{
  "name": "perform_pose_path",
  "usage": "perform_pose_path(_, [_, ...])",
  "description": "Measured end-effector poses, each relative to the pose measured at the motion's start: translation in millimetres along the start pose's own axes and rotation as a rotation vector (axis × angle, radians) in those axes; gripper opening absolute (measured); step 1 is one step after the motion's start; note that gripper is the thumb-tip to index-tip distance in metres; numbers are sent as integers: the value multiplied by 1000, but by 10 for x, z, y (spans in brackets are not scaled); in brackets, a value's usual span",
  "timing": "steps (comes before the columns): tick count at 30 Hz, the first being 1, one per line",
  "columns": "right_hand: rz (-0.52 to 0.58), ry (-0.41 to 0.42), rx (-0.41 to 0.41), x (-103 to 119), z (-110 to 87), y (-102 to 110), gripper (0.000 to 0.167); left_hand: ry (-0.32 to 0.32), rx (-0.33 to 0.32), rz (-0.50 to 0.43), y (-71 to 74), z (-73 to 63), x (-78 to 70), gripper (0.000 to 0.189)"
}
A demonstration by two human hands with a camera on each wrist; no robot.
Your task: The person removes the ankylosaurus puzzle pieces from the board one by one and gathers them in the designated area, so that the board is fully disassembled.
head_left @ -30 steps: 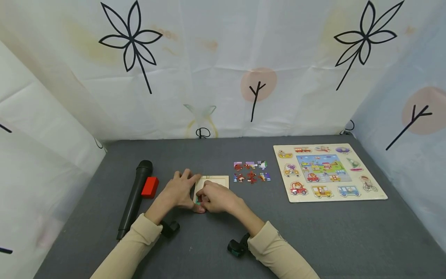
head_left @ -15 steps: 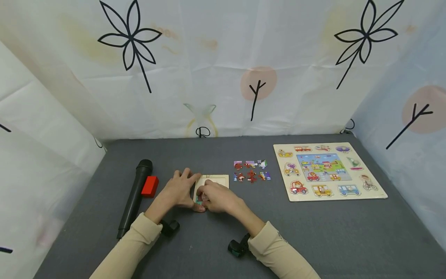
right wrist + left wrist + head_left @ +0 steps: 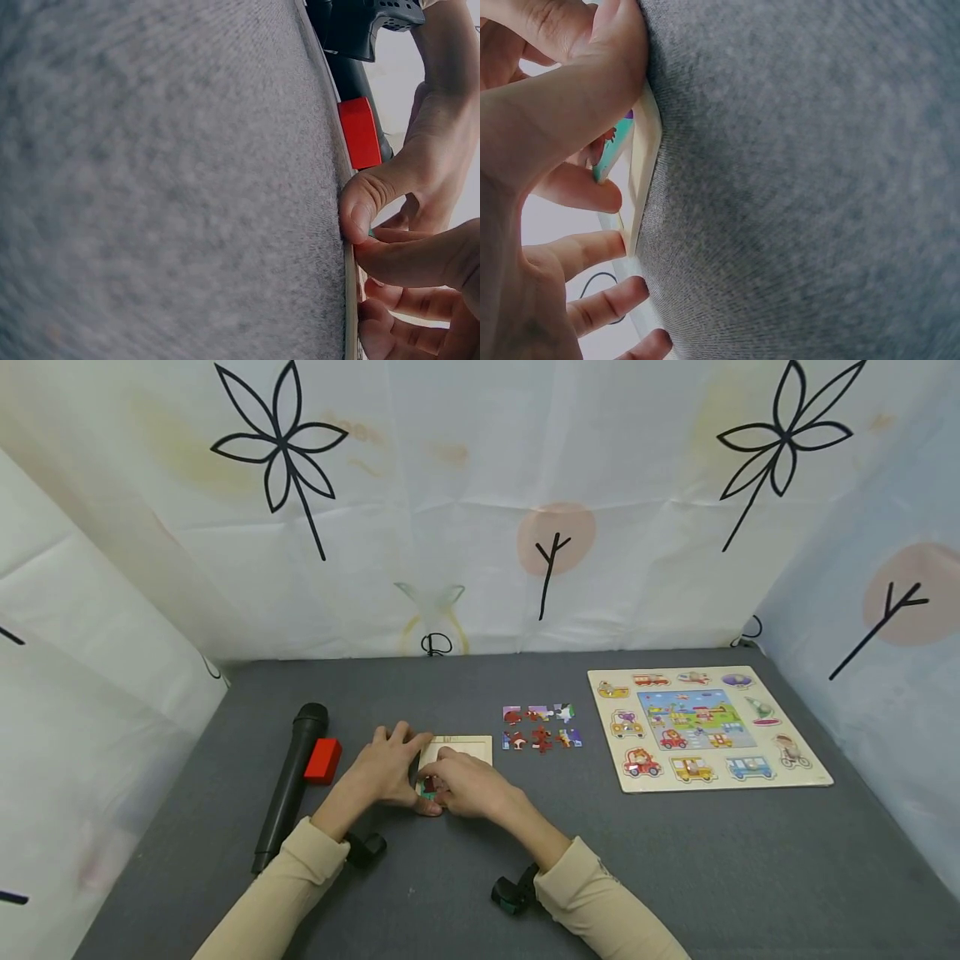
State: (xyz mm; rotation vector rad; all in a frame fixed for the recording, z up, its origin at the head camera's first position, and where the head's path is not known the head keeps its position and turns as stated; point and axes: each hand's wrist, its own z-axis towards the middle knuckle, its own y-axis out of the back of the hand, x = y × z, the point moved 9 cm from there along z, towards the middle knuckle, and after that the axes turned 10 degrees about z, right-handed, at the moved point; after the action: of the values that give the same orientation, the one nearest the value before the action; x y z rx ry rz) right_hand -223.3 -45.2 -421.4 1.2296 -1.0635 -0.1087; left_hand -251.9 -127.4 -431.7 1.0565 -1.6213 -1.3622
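Observation:
A shallow wooden puzzle tray [image 3: 472, 745] lies on the grey cloth in the middle. My left hand [image 3: 386, 770] grips it along its left side, thumb at the near edge and the other fingers spread toward the far edge. Inside the tray's near left corner, my right hand [image 3: 472, 783] pinches a small teal and dark red puzzle piece [image 3: 429, 787]. In the left wrist view the teal piece [image 3: 611, 154] stands tilted above the tray floor. The right fingers hide most of the piece and the tray's lower half.
Several loose puzzle pieces [image 3: 542, 728] lie in two rows right of the tray. Farther right is a large wooden vehicle puzzle board [image 3: 615, 777]. A black microphone [image 3: 283, 793] and a red block [image 3: 322, 762] lie to the left. White cloth walls [image 3: 637, 593] stand behind and at the sides.
My right fingers have shifted slightly, and more of the teal and dark red piece shows between the hands. My left hand keeps its place on the tray.

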Motion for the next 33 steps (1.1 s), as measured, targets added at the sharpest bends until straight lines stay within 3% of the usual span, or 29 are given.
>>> perform_pose_path(7, [-2, 18, 42, 22, -20, -9, 41, 2, 3, -4, -9, -4, 4, 112])
perform_pose_path(18, [-63, 38, 17, 48, -17, -11, 31, 8, -2, -4, -19, 7, 17, 112])
perform_pose_path(26, [45, 30, 24, -9, -74, 98, 38, 13, 7, -6, -15, 9, 11, 113])
perform_pose_path(33, [48, 19, 28, -149, -218, 235, 38, 33, 23, -10, -32, 21, 27, 113])
